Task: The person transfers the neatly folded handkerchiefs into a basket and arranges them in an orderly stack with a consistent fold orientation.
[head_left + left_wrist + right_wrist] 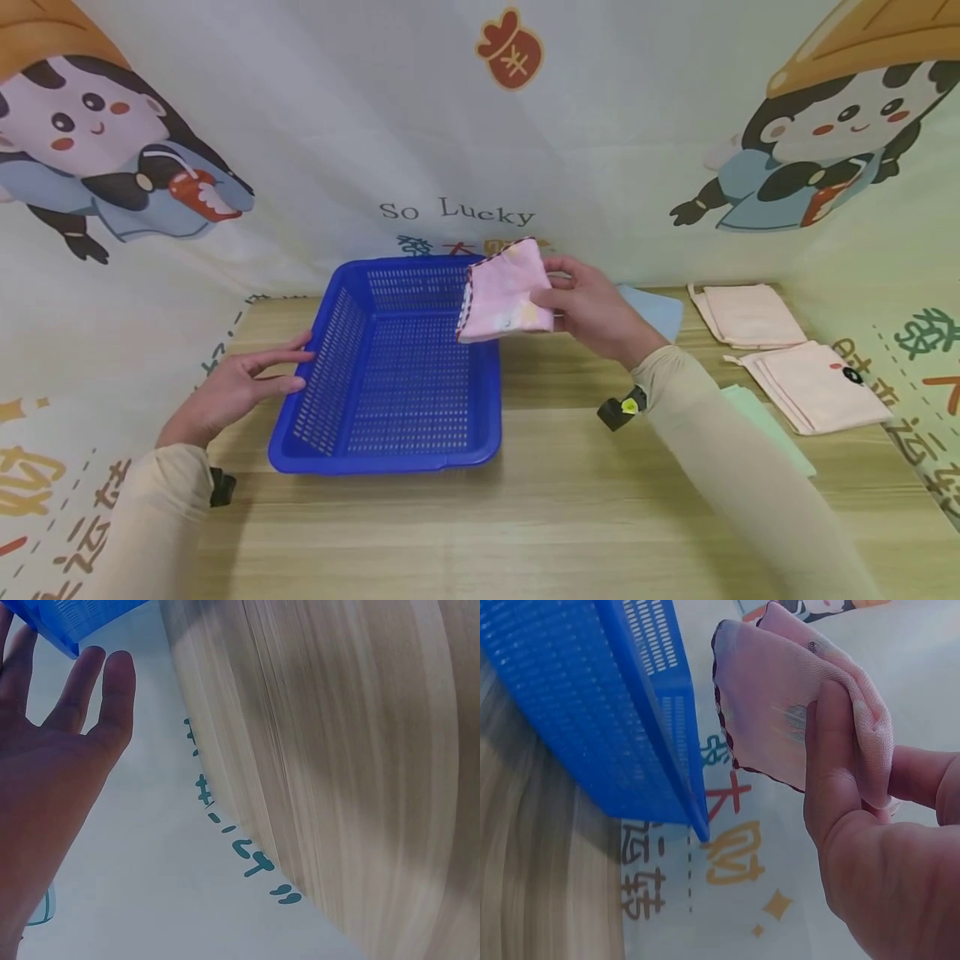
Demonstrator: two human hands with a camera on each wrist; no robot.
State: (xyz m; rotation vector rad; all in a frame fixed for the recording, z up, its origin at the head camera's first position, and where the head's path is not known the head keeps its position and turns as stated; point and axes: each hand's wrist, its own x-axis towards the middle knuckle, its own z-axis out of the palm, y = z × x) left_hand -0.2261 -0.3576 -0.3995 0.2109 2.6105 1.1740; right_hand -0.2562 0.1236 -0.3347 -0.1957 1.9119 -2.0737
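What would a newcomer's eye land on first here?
Probably the bright blue, rectangular, perforated plastic basket on the pale wood-grain tabletop. Near its right rim, the right hand holds a folded pink, dark-trimmed cloth. Behind, large cartoon figures flank the words "So Lucky".

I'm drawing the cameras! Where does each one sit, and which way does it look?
Head: on the head, facing forward and down at the blue basket; left hand, right hand and sleeves show.
Left wrist: worn there, looking along the left hand to part of the basket, table and white backdrop.
Right wrist: worn there, looking along the right hand to the pink cloth it holds.
Head and right wrist both show the cloth, basket and right hand.
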